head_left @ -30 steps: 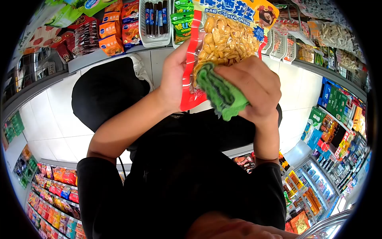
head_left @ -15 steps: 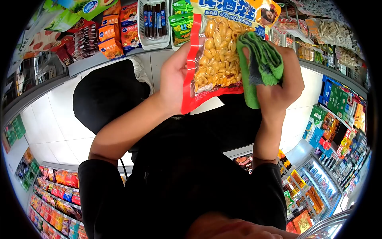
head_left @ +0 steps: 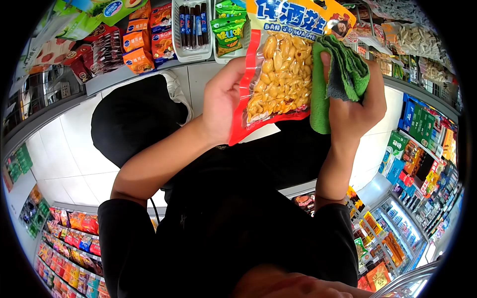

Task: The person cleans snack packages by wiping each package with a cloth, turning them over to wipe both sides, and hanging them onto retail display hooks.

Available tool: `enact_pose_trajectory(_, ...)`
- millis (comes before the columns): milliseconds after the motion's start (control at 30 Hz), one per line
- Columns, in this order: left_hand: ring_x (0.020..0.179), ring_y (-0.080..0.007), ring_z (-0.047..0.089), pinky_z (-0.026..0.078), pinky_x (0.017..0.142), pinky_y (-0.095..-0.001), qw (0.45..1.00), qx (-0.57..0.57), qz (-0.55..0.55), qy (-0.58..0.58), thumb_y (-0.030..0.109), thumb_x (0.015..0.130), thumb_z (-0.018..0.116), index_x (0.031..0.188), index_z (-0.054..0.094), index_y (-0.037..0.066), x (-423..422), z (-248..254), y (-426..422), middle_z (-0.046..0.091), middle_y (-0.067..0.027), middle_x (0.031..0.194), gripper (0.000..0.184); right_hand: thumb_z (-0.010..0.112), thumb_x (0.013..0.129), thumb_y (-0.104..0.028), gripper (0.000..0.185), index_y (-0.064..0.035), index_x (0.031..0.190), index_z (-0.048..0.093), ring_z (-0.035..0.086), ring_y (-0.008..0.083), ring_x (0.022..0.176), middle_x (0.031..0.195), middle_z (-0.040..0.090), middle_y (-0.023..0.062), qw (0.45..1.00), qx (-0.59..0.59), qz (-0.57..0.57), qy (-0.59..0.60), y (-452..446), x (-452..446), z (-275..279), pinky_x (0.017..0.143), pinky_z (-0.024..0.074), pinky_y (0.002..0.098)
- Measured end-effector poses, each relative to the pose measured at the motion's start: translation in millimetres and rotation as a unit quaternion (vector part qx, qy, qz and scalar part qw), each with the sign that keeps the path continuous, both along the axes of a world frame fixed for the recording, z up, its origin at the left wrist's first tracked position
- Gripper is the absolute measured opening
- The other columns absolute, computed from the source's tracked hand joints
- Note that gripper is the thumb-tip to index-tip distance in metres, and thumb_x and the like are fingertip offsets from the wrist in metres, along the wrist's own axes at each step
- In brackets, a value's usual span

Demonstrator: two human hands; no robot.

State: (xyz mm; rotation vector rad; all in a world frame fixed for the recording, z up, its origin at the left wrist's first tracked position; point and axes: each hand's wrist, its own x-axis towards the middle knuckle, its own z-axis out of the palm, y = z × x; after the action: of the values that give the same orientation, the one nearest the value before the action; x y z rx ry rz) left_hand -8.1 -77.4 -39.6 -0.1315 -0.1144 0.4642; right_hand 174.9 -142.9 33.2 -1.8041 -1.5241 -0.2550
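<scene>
A clear-fronted bag of peanuts (head_left: 280, 79) with red edges and a yellow-and-blue header is held up, slightly tilted, in front of my chest. My left hand (head_left: 223, 99) grips its left edge, the fingers passing behind it out of sight. Folded in my right hand (head_left: 360, 109) is a green and grey cloth (head_left: 348, 69), pinched between thumb and fingers. The cloth meets the right edge of the bag; whether the fingers behind also hold the bag is hidden.
Ahead, a shelf bears a white basket (head_left: 194, 52) of dark sticks, green snack packs (head_left: 228, 35) and orange packs (head_left: 137, 59). Wire racks with bagged goods (head_left: 417, 39) stand at the right. A black rounded object (head_left: 136, 116) lies below the shelf, over the tiled floor (head_left: 59, 144).
The peanut bag has shifted a little right and down, turning slightly. My right hand and the cloth have moved right, uncovering more of the bag's right side.
</scene>
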Motion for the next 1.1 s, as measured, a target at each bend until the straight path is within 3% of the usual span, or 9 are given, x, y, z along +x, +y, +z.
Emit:
enact_pose_trajectory(167, 0.131, -0.0311, 0.058, 0.045, 0.113, -0.0495, 1.0, -0.005, 0.001, -0.012, 0.029, 0.106, 0.033, 0.145, 0.044, -0.006, -2, -8, -1, 0.054, -0.0215, 0.145, 0.053, 0.089, 0.076, -0.009, 0.032, -0.0007, 0.101, 0.072, 0.068, 0.0178, 0.076, 0.086, 0.07, 0.0075, 1.0, 0.016, -0.009, 0.007, -1, 9, -3, 0.071, 0.0515, 0.0262)
enact_pose_trajectory(300, 0.127, -0.0291, 0.061, 0.047, 0.111, -0.0464, 0.995, 0.037, 0.041, 0.086, 0.031, 0.106, 0.038, 0.139, 0.05, -0.004, -7, -14, -6, 0.058, -0.02, 0.14, 0.049, 0.086, 0.081, -0.004, 0.024, 0.0029, 0.099, 0.071, 0.066, 0.0094, 0.081, 0.092, 0.075, 0.0057, 1.0, 0.023, -0.015, 0.008, 1, 10, 1, 0.078, 0.0518, 0.0242)
enact_pose_trajectory(400, 0.126, -0.0283, 0.062, 0.048, 0.11, -0.0449, 0.985, 0.059, 0.061, 0.149, 0.034, 0.106, 0.04, 0.137, 0.053, -0.001, -8, -12, -8, 0.06, -0.0182, 0.138, 0.049, 0.086, 0.081, -0.004, 0.023, 0.0027, 0.099, 0.072, 0.067, 0.0095, 0.082, 0.092, 0.075, 0.0052, 0.999, 0.01, -0.033, 0.0, -1, 14, 3, 0.079, 0.0519, 0.0243)
enact_pose_trajectory(467, 0.126, -0.0284, 0.061, 0.049, 0.109, -0.0446, 0.993, -0.012, 0.004, 0.113, 0.037, 0.106, 0.04, 0.139, 0.053, 0.001, -6, -2, 0, 0.06, -0.0174, 0.139, 0.051, 0.086, 0.082, -0.004, 0.023, 0.0027, 0.099, 0.073, 0.067, 0.0095, 0.082, 0.092, 0.075, 0.005, 0.999, 0.006, -0.045, 0.012, -1, 15, 3, 0.079, 0.0519, 0.0243)
enact_pose_trajectory(633, 0.126, -0.0307, 0.062, 0.047, 0.11, -0.0463, 0.999, 0.018, 0.05, 0.01, 0.043, 0.105, 0.037, 0.143, 0.05, -0.001, -1, 6, -1, 0.058, -0.0178, 0.141, 0.059, 0.085, 0.082, -0.004, 0.023, 0.0023, 0.1, 0.073, 0.066, 0.0099, 0.08, 0.091, 0.074, 0.0041, 0.998, 0.003, -0.03, 0.06, -2, 16, 4, 0.076, 0.0515, 0.0243)
enact_pose_trajectory(800, 0.128, -0.0312, 0.06, 0.047, 0.111, -0.048, 0.991, 0.011, 0.005, 0.131, 0.042, 0.106, 0.034, 0.145, 0.047, -0.002, -5, 10, 5, 0.058, -0.0183, 0.142, 0.06, 0.078, 0.062, 0.0, 0.042, -0.004, 0.104, 0.076, 0.065, 0.0225, 0.074, 0.084, 0.067, 0.011, 0.996, -0.017, 0.089, 0.016, 2, 3, -2, 0.068, 0.0507, 0.0302)
enact_pose_trajectory(1000, 0.129, -0.0294, 0.059, 0.046, 0.111, -0.0456, 0.997, 0.012, 0.003, 0.08, 0.039, 0.108, 0.034, 0.147, 0.046, -0.001, -4, -3, 2, 0.056, -0.0165, 0.145, 0.057, 0.086, 0.077, -0.009, 0.03, -0.0015, 0.103, 0.073, 0.067, 0.0198, 0.075, 0.085, 0.07, 0.0085, 1.0, -0.006, -0.021, 0.014, 1, 14, 1, 0.072, 0.0517, 0.0283)
enact_pose_trajectory(1100, 0.131, -0.0282, 0.058, 0.046, 0.112, -0.0448, 1.0, 0.005, -0.015, 0.027, 0.04, 0.109, 0.035, 0.15, 0.041, 0.001, -4, -4, 1, 0.053, -0.0147, 0.148, 0.057, 0.086, 0.079, -0.009, 0.027, -0.0011, 0.101, 0.072, 0.067, 0.0183, 0.075, 0.085, 0.07, 0.0079, 0.999, 0.013, -0.019, 0.028, 1, 23, -5, 0.071, 0.0514, 0.0278)
